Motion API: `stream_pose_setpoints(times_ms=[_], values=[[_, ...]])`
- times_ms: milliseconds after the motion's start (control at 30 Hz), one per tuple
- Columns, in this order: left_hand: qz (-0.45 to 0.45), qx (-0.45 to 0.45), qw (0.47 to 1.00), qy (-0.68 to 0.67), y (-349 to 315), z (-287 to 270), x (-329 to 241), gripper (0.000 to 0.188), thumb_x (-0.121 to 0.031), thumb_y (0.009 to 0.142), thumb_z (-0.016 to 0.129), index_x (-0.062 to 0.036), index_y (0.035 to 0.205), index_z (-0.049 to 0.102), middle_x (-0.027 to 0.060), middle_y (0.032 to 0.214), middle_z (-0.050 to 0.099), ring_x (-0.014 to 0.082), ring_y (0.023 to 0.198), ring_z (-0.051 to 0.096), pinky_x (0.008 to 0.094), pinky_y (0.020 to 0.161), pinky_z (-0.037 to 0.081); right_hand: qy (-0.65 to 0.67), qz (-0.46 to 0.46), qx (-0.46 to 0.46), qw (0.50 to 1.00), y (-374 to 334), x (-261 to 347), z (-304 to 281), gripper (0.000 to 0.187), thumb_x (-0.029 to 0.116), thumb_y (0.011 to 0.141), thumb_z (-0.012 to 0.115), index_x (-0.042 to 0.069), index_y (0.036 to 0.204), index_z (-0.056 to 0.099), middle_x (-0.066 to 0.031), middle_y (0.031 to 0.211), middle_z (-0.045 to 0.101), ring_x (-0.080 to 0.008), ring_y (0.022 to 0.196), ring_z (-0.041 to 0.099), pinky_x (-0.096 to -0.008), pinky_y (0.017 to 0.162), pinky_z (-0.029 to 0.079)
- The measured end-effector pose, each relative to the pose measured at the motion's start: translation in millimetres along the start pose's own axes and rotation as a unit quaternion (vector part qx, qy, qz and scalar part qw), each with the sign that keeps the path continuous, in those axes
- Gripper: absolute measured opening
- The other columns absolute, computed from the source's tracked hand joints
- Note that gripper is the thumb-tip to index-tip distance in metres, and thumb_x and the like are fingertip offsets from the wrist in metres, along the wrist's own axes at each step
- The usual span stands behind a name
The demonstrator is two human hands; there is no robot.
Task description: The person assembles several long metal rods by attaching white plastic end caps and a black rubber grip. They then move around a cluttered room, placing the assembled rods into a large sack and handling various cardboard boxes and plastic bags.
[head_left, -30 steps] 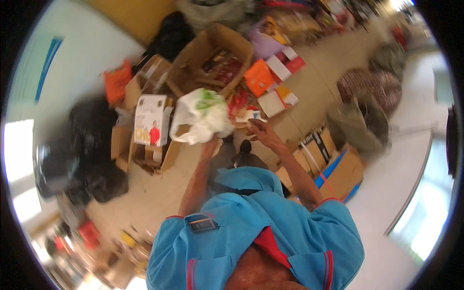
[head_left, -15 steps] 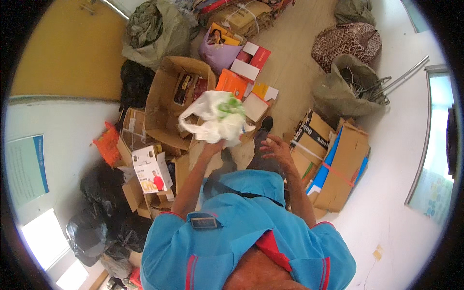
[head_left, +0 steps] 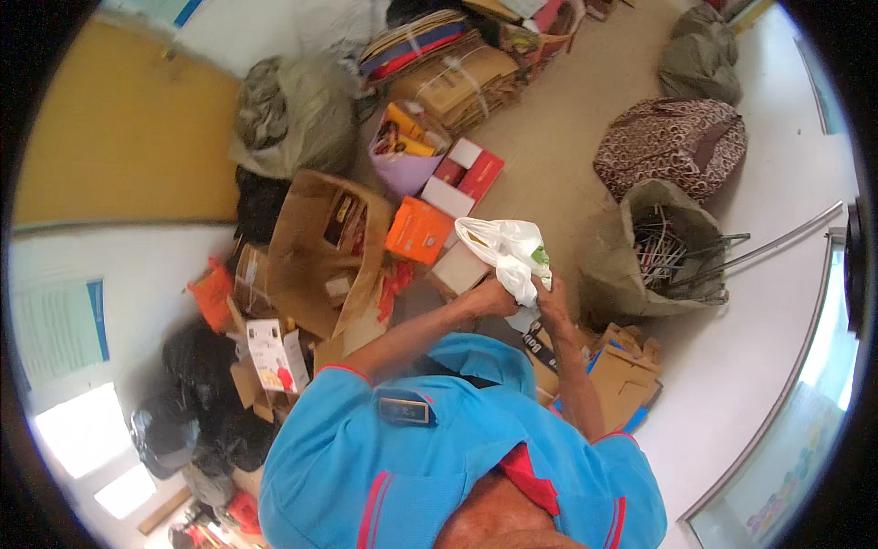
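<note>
Out in front of my body I hold up a white plastic bag with a patch of green print. Its top part stands up crumpled above my fists. My left hand is closed on the bag's lower left side. My right hand grips it from the right, close beside the left. A white corner hangs down between the two hands. What the bag contains, if anything, cannot be seen. Below and beyond the bag lie a flat pale box and an orange box.
A large open cardboard box stands to the left, a white printed carton nearer me. Right are a sack of metal rods, a brown patterned bundle and flattened cardboard. Tied cardboard lies far ahead; black bags sit left.
The bag has moved right and is gathered narrower. My right hand, apart from it before, now grips it together with my left. The view has shifted, showing more of the far floor.
</note>
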State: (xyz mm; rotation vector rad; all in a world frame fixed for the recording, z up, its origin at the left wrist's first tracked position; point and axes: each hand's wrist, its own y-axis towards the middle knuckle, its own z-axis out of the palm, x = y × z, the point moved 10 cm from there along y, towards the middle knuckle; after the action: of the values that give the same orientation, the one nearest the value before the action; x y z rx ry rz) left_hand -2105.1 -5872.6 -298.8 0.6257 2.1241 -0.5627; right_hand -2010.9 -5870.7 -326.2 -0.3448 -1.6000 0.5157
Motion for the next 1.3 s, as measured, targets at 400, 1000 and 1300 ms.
stream_pose_setpoints(times_ms=[400,1000,1300], values=[[-0.139,0.088,0.901,-0.402,247.3,-97.6,-5.8,0.055,-0.037,0.089,0.063,0.0001,0.127,0.047,0.0104,0.113,0.06,0.0235,0.102,0.062,0.0356,0.078,0.054,0.012,-0.216,-0.278,0.936,158.0,122.1,-220.9,0.036,0.023,0.088,0.063,-0.003,0.111,0.058,-0.0095,0.093,0.066,-0.0169,0.083,0.059,-0.0332,0.075,0.048],[0.056,0.228,0.928,-0.289,738.7,-237.1,-90.8,0.067,-0.025,0.074,0.077,-0.0041,0.129,0.046,0.0133,0.12,0.056,0.0241,0.11,0.052,0.0371,0.095,0.043,0.211,-0.14,-0.339,0.906,495.3,303.5,-459.1,0.03,0.013,0.083,0.062,-0.004,0.108,0.064,-0.0095,0.097,0.067,-0.0163,0.085,0.062,-0.0341,0.072,0.05],[-0.015,0.05,0.957,-0.287,1036.0,-349.0,-8.7,0.059,-0.019,0.076,0.071,-0.0062,0.129,0.049,0.0133,0.12,0.059,0.0251,0.111,0.056,0.0389,0.093,0.046,0.125,-0.013,-0.236,0.963,737.0,514.1,-578.7,0.064,0.039,0.084,0.067,-0.003,0.128,0.05,-0.0162,0.12,0.058,-0.0252,0.109,0.055,-0.037,0.09,0.046]])
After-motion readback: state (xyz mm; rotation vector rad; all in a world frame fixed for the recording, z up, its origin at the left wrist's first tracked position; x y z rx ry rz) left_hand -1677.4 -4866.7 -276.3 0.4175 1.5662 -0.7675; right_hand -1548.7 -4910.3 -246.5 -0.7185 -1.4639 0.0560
